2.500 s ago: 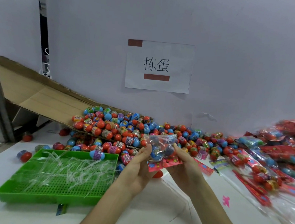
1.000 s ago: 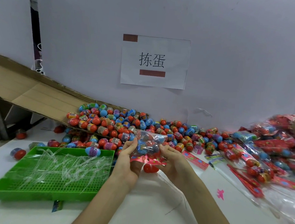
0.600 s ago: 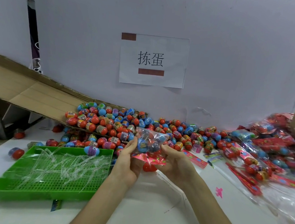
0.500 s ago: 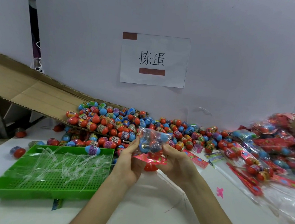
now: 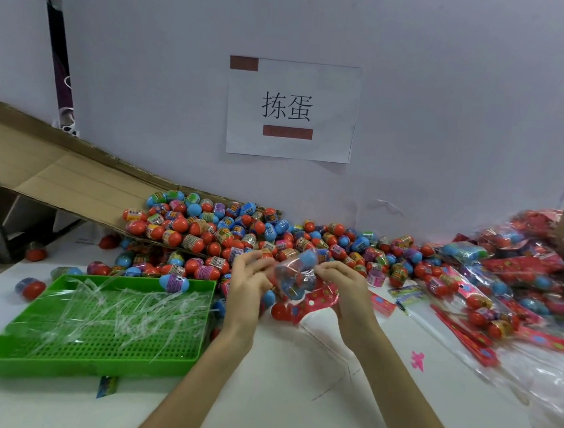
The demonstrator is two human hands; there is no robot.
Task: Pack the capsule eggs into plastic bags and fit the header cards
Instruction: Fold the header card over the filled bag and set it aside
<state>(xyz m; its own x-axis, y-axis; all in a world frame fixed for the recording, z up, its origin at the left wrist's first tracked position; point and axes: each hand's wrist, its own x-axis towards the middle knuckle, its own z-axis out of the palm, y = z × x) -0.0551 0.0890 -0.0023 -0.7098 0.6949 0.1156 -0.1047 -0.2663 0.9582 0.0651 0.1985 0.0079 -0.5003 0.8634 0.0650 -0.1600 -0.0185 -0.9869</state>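
Clear bag (image 5: 294,279) with a few eggs inside, held over the table (image 5: 293,400) between both hands, red header card (image 5: 317,301) at its lower end. Right hand (image 5: 347,291) pinches the bag. Left hand (image 5: 249,287) is blurred, fingers fairly straight beside the bag, grip unclear. Green tray (image 5: 92,371) holds clear plastic strips (image 5: 124,313). Loose eggs (image 5: 238,237) are heaped behind.
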